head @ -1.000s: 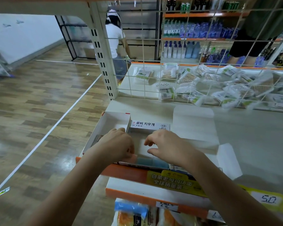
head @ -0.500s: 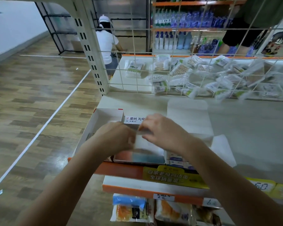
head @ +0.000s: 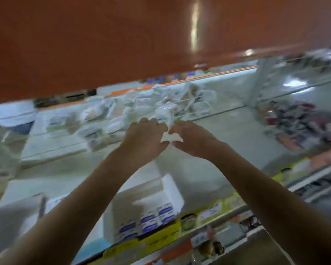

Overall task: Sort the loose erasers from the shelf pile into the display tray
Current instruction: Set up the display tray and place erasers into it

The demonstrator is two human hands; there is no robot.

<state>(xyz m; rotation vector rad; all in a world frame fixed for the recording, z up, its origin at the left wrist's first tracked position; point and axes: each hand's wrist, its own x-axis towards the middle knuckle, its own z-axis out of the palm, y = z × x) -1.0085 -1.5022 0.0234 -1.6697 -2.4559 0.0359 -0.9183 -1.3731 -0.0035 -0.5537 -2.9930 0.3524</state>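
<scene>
Blurred shop aisle, orange shelf underside (head: 103, 39) overhead, pale shelf board (head: 227, 138), yellow price strip (head: 161, 238) along edge

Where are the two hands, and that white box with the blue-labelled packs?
left hand (head: 144, 139), head view, back of the hand.
right hand (head: 194, 139), head view, back of the hand.
white box (head: 173, 190), head view, right wall.

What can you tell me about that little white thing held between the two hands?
The white piece looks thin and flat, like paper or a small wrapper, with a pointed corner toward the right. The picture is blurred, so its print and exact material cannot be told. The left hand and right hand both pinch it, raised above the pale shelf, just before the wire grid.
</scene>
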